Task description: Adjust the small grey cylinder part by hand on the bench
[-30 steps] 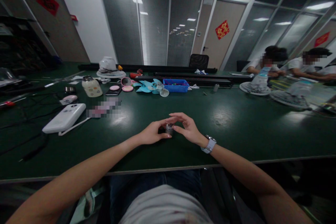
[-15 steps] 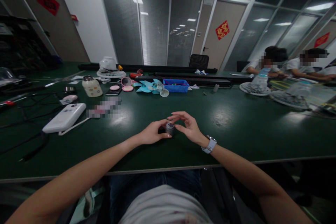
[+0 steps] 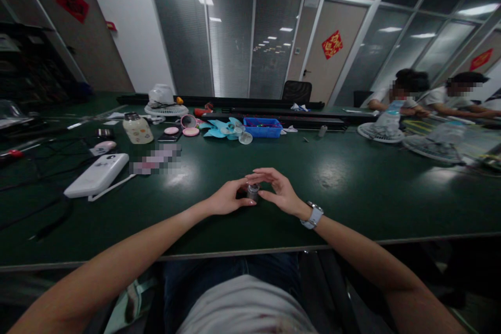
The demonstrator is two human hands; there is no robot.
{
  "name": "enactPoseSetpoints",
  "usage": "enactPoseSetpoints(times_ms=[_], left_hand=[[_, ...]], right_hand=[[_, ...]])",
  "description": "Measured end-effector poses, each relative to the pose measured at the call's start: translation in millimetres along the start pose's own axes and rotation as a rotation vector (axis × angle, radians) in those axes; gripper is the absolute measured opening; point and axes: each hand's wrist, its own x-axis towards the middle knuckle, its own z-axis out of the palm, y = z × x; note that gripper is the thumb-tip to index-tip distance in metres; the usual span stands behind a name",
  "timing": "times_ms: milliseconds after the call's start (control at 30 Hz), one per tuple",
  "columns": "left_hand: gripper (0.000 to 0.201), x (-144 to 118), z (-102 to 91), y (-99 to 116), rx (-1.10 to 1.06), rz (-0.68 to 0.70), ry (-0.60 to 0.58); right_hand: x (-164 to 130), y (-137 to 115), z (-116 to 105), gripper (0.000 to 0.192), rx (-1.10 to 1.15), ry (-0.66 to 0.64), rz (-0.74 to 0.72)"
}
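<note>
Both hands stay together on the small metal cylinder [image 3: 252, 191], standing upright on the green tabletop [image 3: 352, 188] near the front edge. Left hand [image 3: 227, 199] pinches its side as before; right hand [image 3: 279, 191] has dipped, fingers now curled over its top.

Bare forearms, a white wristwatch [image 3: 312, 215], light shirt [image 3: 242, 308], dark trousers [image 3: 227, 269].
</note>
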Motion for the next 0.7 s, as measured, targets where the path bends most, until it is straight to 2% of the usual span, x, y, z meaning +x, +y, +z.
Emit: enactPoseSetpoints(times_ms=[167, 300, 467, 700], left_hand=[[0.045, -0.1, -1.0, 2.7, -0.001, 0.005, -0.005], [0.045, 0.4, -1.3, 4.7, -0.01, 0.015, -0.01], [0.047, 0.2, -0.6, 1.2, -0.012, 0.016, -0.009], [0.047, 0.4, -0.3, -0.9, -0.016, 0.001, 0.003]], right_hand=[[0.1, 3.9, -1.8, 0.042, -0.052, 0.106, 0.002], [0.2, 2.4, -2.3, 0.042, -0.06, 0.13, 0.017], [0.1, 0.6, -2.7, 0.043, -0.034, 0.082, 0.021], [0.0, -4.3, 0.1, 0.052, 0.013, -0.073, 0.016]])
